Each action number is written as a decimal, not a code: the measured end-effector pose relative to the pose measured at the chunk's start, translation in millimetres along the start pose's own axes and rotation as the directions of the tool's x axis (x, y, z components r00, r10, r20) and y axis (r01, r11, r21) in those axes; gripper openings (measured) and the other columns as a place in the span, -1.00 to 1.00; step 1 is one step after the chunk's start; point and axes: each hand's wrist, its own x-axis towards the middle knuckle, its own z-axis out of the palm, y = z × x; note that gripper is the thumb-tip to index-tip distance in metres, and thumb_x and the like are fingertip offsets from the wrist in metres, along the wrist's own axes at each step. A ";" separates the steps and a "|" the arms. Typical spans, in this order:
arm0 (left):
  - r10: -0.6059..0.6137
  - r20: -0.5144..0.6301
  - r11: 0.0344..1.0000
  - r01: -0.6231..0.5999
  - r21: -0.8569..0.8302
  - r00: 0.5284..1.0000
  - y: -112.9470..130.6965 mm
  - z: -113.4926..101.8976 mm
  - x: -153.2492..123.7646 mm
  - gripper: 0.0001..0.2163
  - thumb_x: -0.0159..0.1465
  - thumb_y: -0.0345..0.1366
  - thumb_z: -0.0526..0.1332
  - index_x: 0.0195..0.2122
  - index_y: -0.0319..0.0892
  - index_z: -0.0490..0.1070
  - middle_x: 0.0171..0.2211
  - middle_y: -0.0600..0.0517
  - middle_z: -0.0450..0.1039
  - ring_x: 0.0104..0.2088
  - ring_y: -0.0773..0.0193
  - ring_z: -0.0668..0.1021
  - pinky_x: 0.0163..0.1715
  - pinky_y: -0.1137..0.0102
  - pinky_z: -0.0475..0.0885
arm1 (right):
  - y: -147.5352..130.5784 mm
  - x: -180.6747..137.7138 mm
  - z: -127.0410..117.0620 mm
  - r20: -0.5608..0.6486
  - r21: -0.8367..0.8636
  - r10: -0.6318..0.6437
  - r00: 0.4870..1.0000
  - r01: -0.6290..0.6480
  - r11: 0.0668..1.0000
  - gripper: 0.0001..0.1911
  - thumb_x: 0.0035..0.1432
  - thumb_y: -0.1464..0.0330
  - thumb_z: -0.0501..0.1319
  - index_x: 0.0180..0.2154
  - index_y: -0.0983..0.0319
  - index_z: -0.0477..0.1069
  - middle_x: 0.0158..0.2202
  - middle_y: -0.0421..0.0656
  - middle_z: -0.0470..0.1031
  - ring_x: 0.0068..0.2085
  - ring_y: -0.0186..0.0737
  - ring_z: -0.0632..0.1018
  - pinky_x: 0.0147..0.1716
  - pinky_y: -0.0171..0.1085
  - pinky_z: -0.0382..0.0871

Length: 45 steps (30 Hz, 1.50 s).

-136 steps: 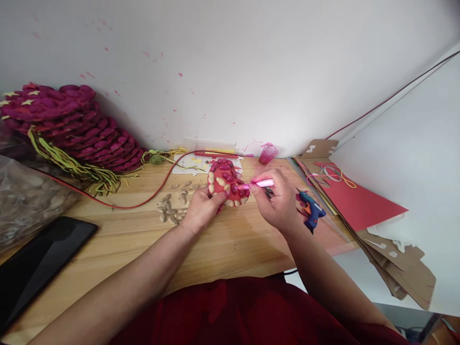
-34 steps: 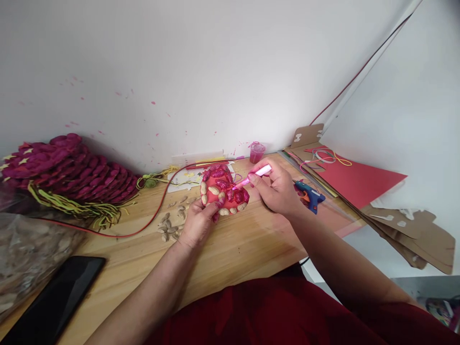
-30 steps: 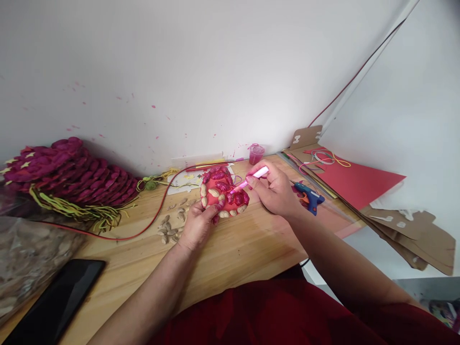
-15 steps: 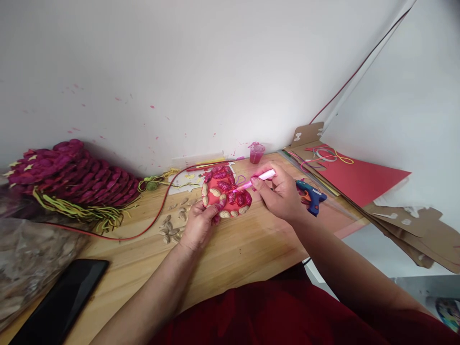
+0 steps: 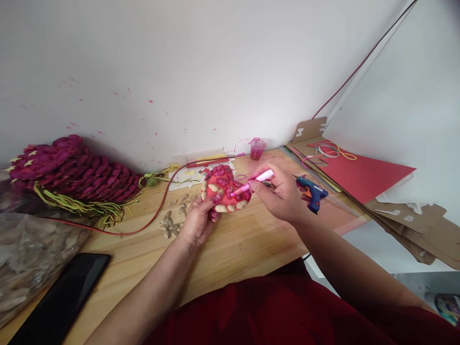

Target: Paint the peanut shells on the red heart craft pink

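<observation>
Pinches the near left edge of a red flat piece [image 5: 209, 193] with the left hand [image 5: 201, 214], thumb on top and fingers beneath; holds that piece over the wooden table [image 5: 244, 249], near mid-view, with magenta peanuts [image 5: 218, 171] along its far and right sides and plain peanuts [image 5: 221, 208] along its left and near edges; pinches a pink-and-white brush [image 5: 264, 175] between thumb and fingers of the right hand [image 5: 278, 195], aiming its tip at the magenta peanuts; cannot tell contact from hovering just above; has loose peanuts [image 5: 167, 223] on the table just left of the left hand, a blue glue gun [image 5: 315, 193] lying just right of the right hand, and a pink-stained cup [image 5: 257, 150] standing by the wall [image 5: 201, 62]; has also a stack of magenta peanut-covered pieces [image 5: 77, 165] far left, a black phone [image 5: 64, 297] and a plastic bag [image 5: 36, 258] nearer on that side, and a red sheet [image 5: 366, 175] on cardboard [image 5: 433, 225] to the right.
</observation>
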 end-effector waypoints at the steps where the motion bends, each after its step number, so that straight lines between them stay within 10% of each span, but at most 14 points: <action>1: -0.002 -0.002 1.000 0.002 0.002 1.000 0.3 0.2 -0.2 -0.65 -0.14 -0.30 0.50 -0.62 -0.15 0.25 -0.70 0.22 0.16 -0.69 0.52 0.18 -0.70 0.53 0.05 | -0.8 0.2 0.4 0.002 -0.016 -0.013 1.000 0.013 1.000 -0.94 0.31 0.33 0.27 -0.23 0.14 0.41 -0.37 -0.23 0.48 -0.38 -0.27 0.48 -0.36 -0.24 0.35; 45: -0.161 -0.088 0.984 0.153 -0.086 0.983 6.8 1.2 2.8 -0.75 -0.19 -0.39 0.41 -0.62 -0.19 0.29 -0.74 0.21 0.20 -0.74 0.56 0.17 -0.79 0.62 0.04 | -1.6 1.7 4.3 -0.030 -0.083 -0.094 0.995 0.091 0.992 -0.95 0.29 0.35 0.28 -0.25 0.15 0.42 -0.29 -0.18 0.54 -0.24 -0.18 0.55 -0.20 -0.16 0.38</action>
